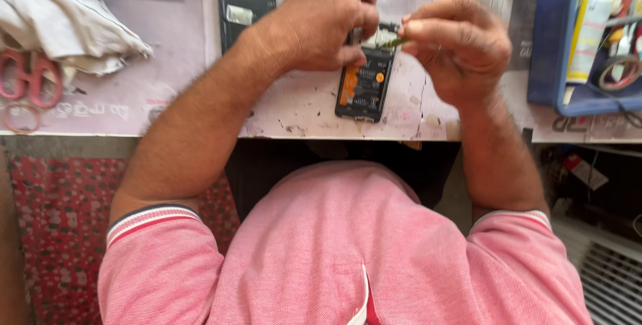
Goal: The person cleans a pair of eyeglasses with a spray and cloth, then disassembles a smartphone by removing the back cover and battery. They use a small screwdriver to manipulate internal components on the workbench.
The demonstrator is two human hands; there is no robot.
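Pink-handled scissors (30,81) and crumpled white cloth (67,11) upper left, blue plastic tray (555,64) right. Your left hand (321,21) pins the opened black phone (364,87), circuitry exposed; right hand (461,47) pinches a thin green tool (393,43).

Two hands work on an open phone on the table.

The left hand (328,21) presses down on the top of the open phone (364,87) (its back cover is off, so the inside parts show). The right hand (458,44) pinches a thin green tool (393,43) whose tip meets the phone's top end. Pink scissors (30,84) lie far left beside a white cloth (63,14). A blue tray (558,44) sits far right.
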